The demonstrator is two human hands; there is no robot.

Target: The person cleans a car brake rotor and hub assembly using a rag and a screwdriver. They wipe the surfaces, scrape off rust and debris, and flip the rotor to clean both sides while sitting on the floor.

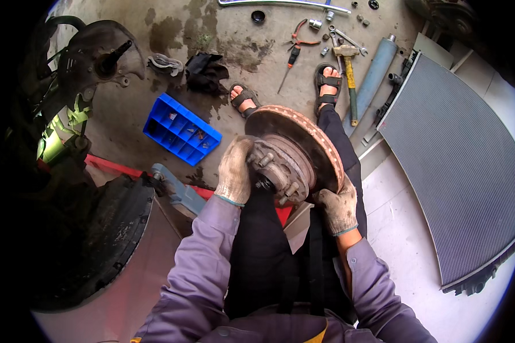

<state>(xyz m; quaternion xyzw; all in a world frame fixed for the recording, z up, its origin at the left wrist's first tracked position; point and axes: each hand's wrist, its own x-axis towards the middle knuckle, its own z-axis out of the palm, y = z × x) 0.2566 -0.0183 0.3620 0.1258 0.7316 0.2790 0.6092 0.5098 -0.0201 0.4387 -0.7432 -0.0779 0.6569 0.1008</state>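
Note:
A rusty ventilated brake disc with a wheel hub at its centre is held up in front of my legs, tilted on edge. Wheel studs stick out of the hub face. My left hand, in a soiled knitted work glove, grips the hub's left side, its fingertips hidden behind the flange. On the lower right rim of the disc, my gloved right hand is closed, thumb on the inner face. At the upper left stands a bare stub axle in front of a brake dust shield.
A blue compartment tray with small parts lies on the stained floor. Near my feet are pliers, a screwdriver, a hammer, spanners, sockets and a black cloth. A radiator stands at right.

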